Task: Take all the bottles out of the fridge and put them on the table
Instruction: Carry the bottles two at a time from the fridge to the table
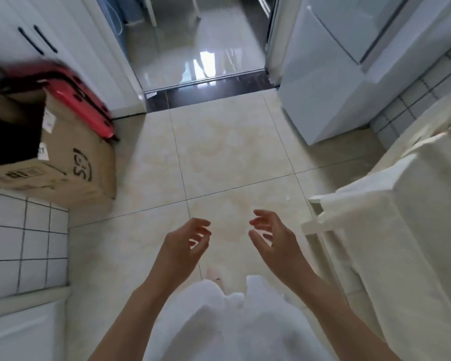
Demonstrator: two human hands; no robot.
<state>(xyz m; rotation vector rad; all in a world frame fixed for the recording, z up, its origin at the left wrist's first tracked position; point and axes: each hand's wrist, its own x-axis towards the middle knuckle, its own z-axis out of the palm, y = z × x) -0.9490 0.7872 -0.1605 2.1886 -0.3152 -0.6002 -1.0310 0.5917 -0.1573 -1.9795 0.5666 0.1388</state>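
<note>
A white fridge (331, 82) stands at the upper right with its doors closed. No bottle is in view. A table draped in a cream cloth (401, 230) fills the right side. My left hand (185, 246) and my right hand (271, 238) hang in front of me over the floor, palms facing each other, fingers loosely curled and holding nothing. Both are well short of the fridge.
A cardboard box (71, 162) sits at the left with a red suitcase (81, 97) behind it. A white tiled counter (21, 243) lies at the lower left, white cabinets (50, 29) at the upper left. A doorway (201, 56) opens ahead over beige floor tiles.
</note>
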